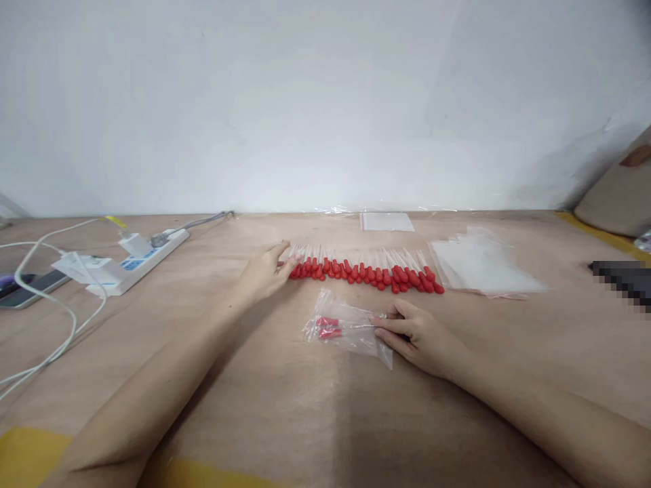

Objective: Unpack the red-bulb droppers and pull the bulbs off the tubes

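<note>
A long row of clear droppers with red bulbs (366, 271) lies across the middle of the wooden table (285, 407). My left hand (264, 271) reaches to the row's left end, fingers curled and touching the first droppers. My right hand (420, 335) rests nearer to me, its fingers pinching the open end of a small clear plastic bag (346, 329). That bag lies flat and has two or three red-bulbed droppers inside.
A stack of clear bags (481, 268) lies right of the row, and a smaller pile (386, 221) sits by the wall. A white power strip (135, 261) with plugs and cables, plus a phone (28, 289), are at the left. A cardboard box (618, 186) stands far right.
</note>
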The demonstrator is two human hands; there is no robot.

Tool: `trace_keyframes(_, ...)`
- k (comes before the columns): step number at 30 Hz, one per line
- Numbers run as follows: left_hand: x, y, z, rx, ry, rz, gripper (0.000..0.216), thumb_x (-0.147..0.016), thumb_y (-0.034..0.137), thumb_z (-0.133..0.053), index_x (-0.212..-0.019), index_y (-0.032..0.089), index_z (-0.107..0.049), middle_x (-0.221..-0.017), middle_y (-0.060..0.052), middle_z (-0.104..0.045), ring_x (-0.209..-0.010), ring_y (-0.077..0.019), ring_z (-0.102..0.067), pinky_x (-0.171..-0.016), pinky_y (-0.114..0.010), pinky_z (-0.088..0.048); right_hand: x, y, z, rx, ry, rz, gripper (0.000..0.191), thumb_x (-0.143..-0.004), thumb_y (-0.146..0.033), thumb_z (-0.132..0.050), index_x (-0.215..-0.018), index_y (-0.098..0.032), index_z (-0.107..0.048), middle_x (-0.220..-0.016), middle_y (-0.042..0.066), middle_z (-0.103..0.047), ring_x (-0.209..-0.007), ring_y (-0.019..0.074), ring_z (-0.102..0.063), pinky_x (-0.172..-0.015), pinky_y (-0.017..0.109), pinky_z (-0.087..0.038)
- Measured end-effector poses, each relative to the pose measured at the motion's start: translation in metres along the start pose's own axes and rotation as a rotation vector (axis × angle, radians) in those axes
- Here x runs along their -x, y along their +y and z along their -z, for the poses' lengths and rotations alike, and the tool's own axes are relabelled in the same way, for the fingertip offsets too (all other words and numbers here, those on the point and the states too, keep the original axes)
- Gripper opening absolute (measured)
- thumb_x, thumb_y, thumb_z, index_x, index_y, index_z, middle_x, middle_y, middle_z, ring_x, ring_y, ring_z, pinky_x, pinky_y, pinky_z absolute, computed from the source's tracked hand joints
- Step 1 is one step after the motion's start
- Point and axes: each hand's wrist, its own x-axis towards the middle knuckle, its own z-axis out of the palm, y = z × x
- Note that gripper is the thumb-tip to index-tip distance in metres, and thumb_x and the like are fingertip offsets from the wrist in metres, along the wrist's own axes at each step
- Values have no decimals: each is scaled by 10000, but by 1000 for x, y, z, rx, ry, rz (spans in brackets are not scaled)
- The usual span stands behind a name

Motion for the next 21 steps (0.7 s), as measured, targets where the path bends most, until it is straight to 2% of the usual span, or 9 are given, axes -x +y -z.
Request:
trace_keyframes(3,16,4,2,100,153,-101,325,-850,385,-433,-1026,157,-582,-1072,-83,-600,-884,-167,-596,-777,-252,-461,0,1,1,-7,-14,10,287,-860,-292,-442,-1049,-226,-648,-744,45,-480,-643,120,-493,-591,250,-435)
trace_keyframes(5,31,7,-2,179,150,-210,218,-832,324,-480,-886,162,-616,-934,-62,-615,-868,-156,-578,-783,-252,-457,-1,1,2,-17,-31,16,290,-861,-288,-440,-1058,-223,-644,-743,45,-476,-650,120,-492,-591,250,-434)
trace_keyframes(7,46,10,-8,285,22,-271,165,-815,282,-515,-805,164,-630,-832,-47,-601,-794,-139,-573,-748,-254,-466,-2,2,2,-31,-40,23,289,-862,-286,-441,-1059,-221,-642,-746,46,-476,-660,120,-494,-594,247,-432)
trace_keyframes(9,58,13,-14,404,-158,-295,153,-810,264,-535,-811,166,-652,-814,-43,-597,-745,-126,-578,-698,-247,-478,-4,2,0,-36,-41,24,289,-862,-289,-443,-1059,-217,-642,-751,47,-476,-666,120,-496,-596,246,-428)
trace_keyframes(11,63,15,-17,522,-322,-302,163,-806,260,-556,-886,172,-667,-870,-55,-615,-770,-129,-600,-696,-245,-490,-5,2,-2,-29,-36,21,292,-863,-294,-442,-1063,-215,-640,-751,46,-473,-661,119,-494,-594,246,-423)
trace_keyframes(13,64,18,-17,597,-445,-313,227,-795,264,-580,-995,183,-651,-986,-76,-624,-872,-152,-610,-765,-269,-492,-6,2,-5,-11,-33,9,298,-865,-302,-438,-1068,-215,-638,-745,43,-469,-648,116,-490,-592,247,-419)
trace_keyframes(17,59,19,-13,506,-544,-437,382,-754,298,-633,-1126,226,-591,-1187,-92,-563,-1102,-209,-513,-940,-354,-406,-6,1,-7,44,-29,-10,302,-863,-318,-440,-1050,-209,-650,-727,44,-463,-627,116,-482,-588,247,-412)
trace_keyframes(21,59,21,-14,353,-505,-540,408,-793,282,-585,-1194,231,-532,-1118,-95,-589,-1053,-206,-520,-911,-351,-408,-4,0,-7,83,-6,-11,305,-869,-318,-429,-1038,-206,-656,-714,44,-459,-619,119,-474,-578,247,-403)
